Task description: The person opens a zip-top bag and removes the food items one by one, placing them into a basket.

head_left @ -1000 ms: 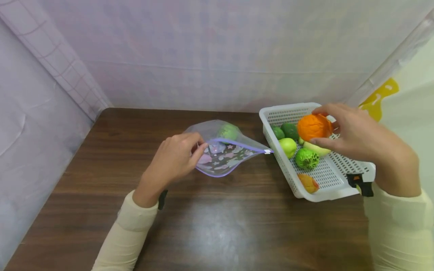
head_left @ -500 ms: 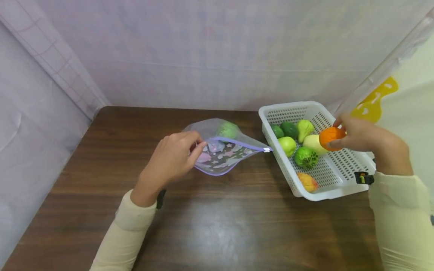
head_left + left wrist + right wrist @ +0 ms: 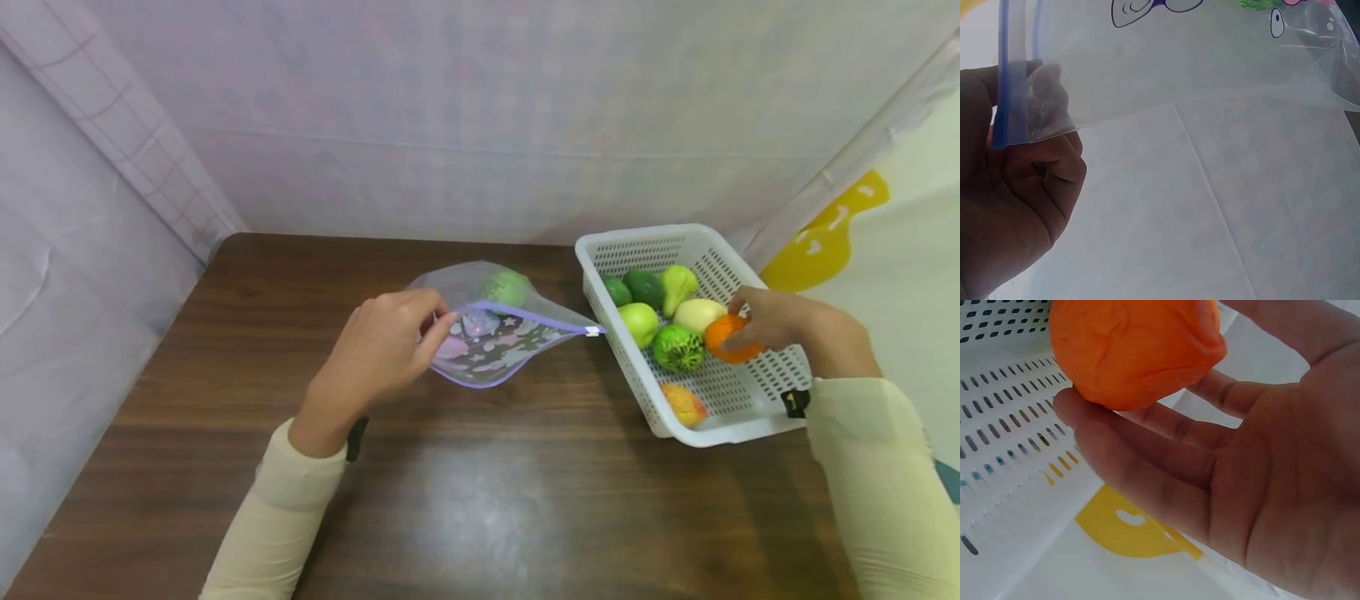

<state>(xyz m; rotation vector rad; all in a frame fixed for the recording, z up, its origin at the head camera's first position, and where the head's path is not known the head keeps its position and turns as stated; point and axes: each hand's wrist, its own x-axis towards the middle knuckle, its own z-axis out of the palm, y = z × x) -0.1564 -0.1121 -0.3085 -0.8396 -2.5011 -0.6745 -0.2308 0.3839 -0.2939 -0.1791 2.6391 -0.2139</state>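
My left hand (image 3: pixel 378 354) pinches the mouth edge of a clear zip bag (image 3: pixel 551 321) with a purple seal and a white slider. The bag's mouth gapes, and a green round fruit (image 3: pixel 505 288) shows through its far side. In the left wrist view, thumb and fingers grip the blue seal strip (image 3: pixel 1004 94). At the right, my right hand (image 3: pixel 783 321) holds a round, wrinkled orange-coloured fruit (image 3: pixel 722 337) low inside a white slotted basket (image 3: pixel 630 379). The right wrist view has its fingers (image 3: pixel 1147 469) curved along the fruit's underside.
In the basket lie a green apple (image 3: pixel 639 323), a bumpy green fruit (image 3: pixel 678 348), a pear-shaped green one (image 3: pixel 677 286), a pale one (image 3: pixel 699 314), dark green ones (image 3: pixel 643 287) and a yellow-red mango (image 3: pixel 682 404). A pale curtain (image 3: pixel 450 125) hangs behind the wooden table (image 3: pixel 465 500).
My right hand has carried the orange-coloured fruit rightward and down, from above the basket's far middle to low by its right side. The left hand still holds the bag in place.
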